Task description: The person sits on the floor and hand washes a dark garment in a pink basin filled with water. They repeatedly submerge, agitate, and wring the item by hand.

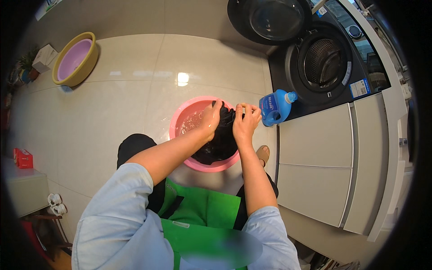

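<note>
A pink plastic basin (177,116) stands on the floor before me, with water (191,123) showing at its left side. Wet black cloth (221,143) fills much of its right half. The fingers of my left hand (212,119) grip the top of the cloth over the basin. Beside it, my right hand (247,121) holds another edge of the same cloth at the basin's right rim. Just to the right of that hand, a blue detergent bottle (272,107) stands near the cabinet, its cap towards the washing machine.
A dark front-loading washing machine (280,81) stands at upper right, its round door (270,20) swung wide. White cabinet drawers (314,145) line the right side. At upper left, a purple basin (74,59) sits inside a yellow one (88,60). A red packet (23,158) lies at far left.
</note>
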{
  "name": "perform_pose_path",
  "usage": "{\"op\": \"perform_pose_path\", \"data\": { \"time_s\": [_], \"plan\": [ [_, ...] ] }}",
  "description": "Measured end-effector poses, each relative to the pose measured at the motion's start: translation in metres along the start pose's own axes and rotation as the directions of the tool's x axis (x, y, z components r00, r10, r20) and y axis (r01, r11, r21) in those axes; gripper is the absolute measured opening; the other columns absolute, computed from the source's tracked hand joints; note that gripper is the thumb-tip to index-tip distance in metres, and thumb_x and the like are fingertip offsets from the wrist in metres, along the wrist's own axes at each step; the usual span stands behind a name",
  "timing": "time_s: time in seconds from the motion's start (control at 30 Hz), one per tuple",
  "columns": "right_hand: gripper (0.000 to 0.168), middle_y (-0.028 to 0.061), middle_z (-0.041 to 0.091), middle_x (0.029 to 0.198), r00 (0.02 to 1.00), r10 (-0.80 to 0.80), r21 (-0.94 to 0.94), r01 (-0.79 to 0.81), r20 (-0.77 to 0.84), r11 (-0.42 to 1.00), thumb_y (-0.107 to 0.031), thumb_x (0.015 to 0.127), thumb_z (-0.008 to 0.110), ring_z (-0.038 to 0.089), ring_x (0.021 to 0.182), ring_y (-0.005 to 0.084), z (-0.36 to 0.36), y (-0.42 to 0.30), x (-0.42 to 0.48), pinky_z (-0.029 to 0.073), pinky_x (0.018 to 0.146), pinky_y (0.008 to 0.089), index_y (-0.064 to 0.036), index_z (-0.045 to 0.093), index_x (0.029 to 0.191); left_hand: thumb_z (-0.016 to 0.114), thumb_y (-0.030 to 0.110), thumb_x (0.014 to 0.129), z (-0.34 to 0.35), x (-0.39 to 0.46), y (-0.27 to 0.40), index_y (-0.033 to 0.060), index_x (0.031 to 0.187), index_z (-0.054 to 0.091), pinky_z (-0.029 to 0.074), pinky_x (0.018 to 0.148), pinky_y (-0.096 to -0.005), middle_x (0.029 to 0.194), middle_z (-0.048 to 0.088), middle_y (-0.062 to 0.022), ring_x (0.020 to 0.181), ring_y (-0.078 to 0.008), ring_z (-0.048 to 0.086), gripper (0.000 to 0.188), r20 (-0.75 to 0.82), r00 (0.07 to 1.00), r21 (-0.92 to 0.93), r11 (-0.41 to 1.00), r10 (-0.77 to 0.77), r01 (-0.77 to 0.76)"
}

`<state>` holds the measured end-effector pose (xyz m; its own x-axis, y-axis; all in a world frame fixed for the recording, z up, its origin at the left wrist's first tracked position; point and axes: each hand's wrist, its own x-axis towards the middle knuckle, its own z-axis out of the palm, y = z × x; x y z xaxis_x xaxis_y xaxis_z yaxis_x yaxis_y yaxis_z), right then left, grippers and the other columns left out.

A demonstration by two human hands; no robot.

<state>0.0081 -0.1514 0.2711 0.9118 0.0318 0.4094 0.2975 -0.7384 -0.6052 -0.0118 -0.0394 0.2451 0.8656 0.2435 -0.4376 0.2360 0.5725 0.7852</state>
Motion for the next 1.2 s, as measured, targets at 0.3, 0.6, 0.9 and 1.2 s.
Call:
{"op": "perform_pose_path", "data": {
  "time_s": [0.3, 0.6, 0.9, 1.2],
  "plan": [
    [0.035, 0.0072, 0.06, 0.088, 0.796, 0.277, 0.341, -0.507, 0.539, 0.791, -0.039, 0.097, 0.05, 0.056, 0.081, 0.0205, -0.017, -0.005, 0.008, 0.046, 0.077, 0.0347, -0.007, 0.064, 0.096, 0.054, 0.023, 0.095, 0.012, -0.013, -0.001, -0.0005, 0.112, 0.053, 0.044, 0.089, -0.0339, 0.11, 0.06, -0.0138, 0.101, -0.0207, 0.057, 0.029, 0.22, 0.915, 0.501, 0.766, 0.337, -0.402],
    [0.015, 0.0022, 0.057, 0.089, 0.882, 0.387, 0.656, -0.463, 0.27, 0.596, -0.003, 0.08, 0.067, 0.055, 0.084, 0.0127, -0.008, 0.014, 0.011, 0.045, 0.077, 0.0255, -0.006, 0.058, 0.092, 0.057, 0.016, 0.089, 0.016, -0.014, 0.005, 0.0046, 0.101, 0.036, 0.049, 0.081, -0.0326, 0.091, 0.047, -0.006, 0.086, -0.015, 0.05, 0.027, -0.069, 0.986, 0.083, 0.986, 0.152, -0.146],
    [0.025, 0.014, 0.061, 0.1, 0.952, -0.296, 0.418, 0.236, 0.083, 0.877, 0.0, 0.084, 0.058, 0.058, 0.095, 0.0259, -0.034, -0.057, -0.028, 0.043, 0.091, 0.0343, -0.002, 0.063, 0.108, 0.021, 0.084, 0.079, -0.009, 0.0, 0.017, 0.0018, 0.127, 0.046, 0.039, 0.101, -0.0478, 0.123, 0.055, -0.0155, 0.116, -0.0314, 0.053, 0.099, 0.569, 0.717, -0.286, 0.721, -0.402, 0.631],
    [0.017, 0.0115, 0.053, 0.082, 0.957, -0.282, 0.294, 0.252, 0.065, 0.922, -0.017, 0.075, 0.075, 0.054, 0.074, 0.027, -0.01, -0.053, -0.027, 0.046, 0.067, 0.0368, -0.005, 0.063, 0.08, 0.051, 0.03, 0.094, -0.03, 0.027, -0.037, 0.0147, 0.075, 0.058, 0.049, 0.059, -0.0316, 0.07, 0.061, 0.0007, 0.063, -0.0132, 0.059, 0.025, 0.78, 0.626, -0.477, 0.629, -0.019, 0.614]
  ]
}}
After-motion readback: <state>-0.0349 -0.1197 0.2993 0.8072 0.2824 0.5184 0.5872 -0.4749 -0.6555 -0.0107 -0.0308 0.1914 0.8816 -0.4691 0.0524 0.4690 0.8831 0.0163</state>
